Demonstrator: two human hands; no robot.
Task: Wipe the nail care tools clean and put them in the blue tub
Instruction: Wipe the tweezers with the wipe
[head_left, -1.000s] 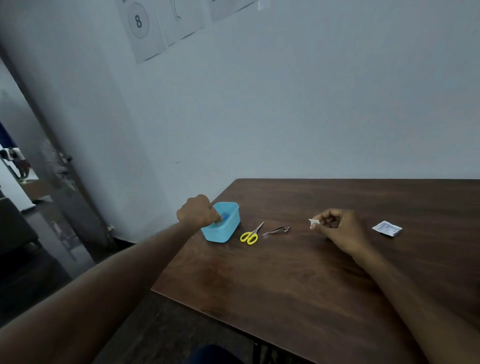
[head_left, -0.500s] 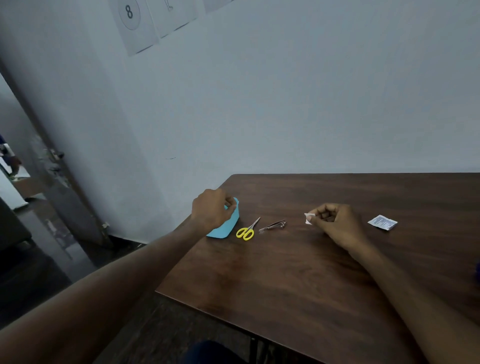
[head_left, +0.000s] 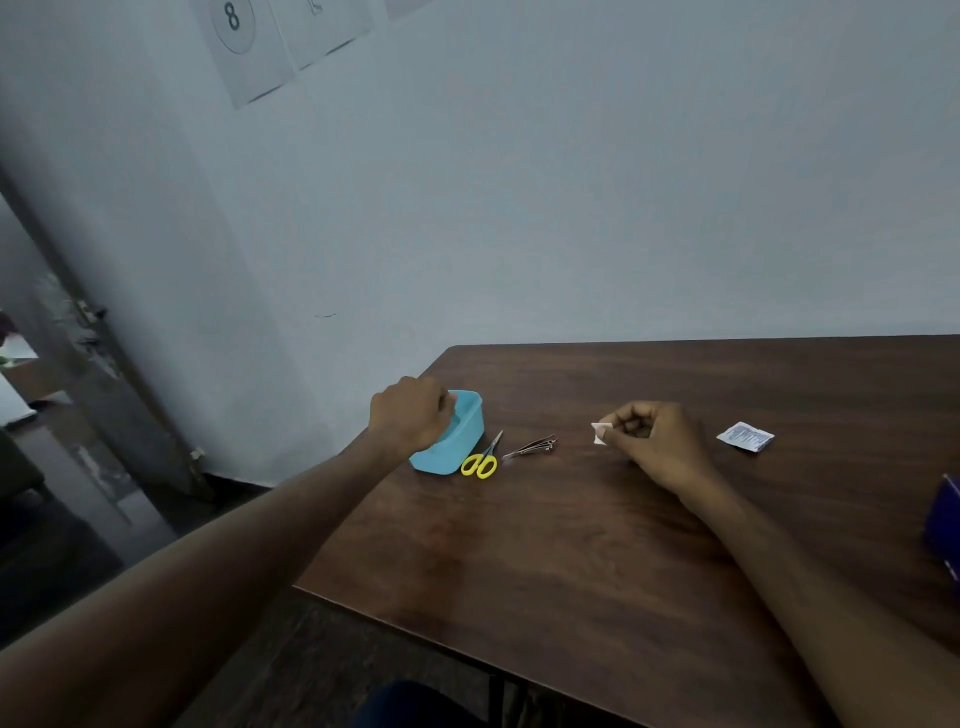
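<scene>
A light blue tub (head_left: 466, 441) stands near the table's far left corner. My left hand (head_left: 408, 415) hovers over its left rim with the fingers curled down into it; whether they hold anything is hidden behind the back of the hand. Small yellow-handled scissors (head_left: 482, 460) lie just right of the tub. A metal nail clipper (head_left: 530, 447) lies beside the scissors. Further right, my right hand (head_left: 657, 444) rests on the table and pinches a small white wipe pad (head_left: 600, 433) between thumb and fingers.
The dark wooden table (head_left: 571, 545) stands against a pale wall. A torn white sachet (head_left: 745, 436) lies right of my right hand. A dark blue box (head_left: 945, 525) shows at the right edge. The floor drops away left of the table.
My left hand has stayed at the tub, shifting slightly from deep inside it toward its left rim. The right hand keeps the wipe pinched in the same spot. The camera tilted a little.
</scene>
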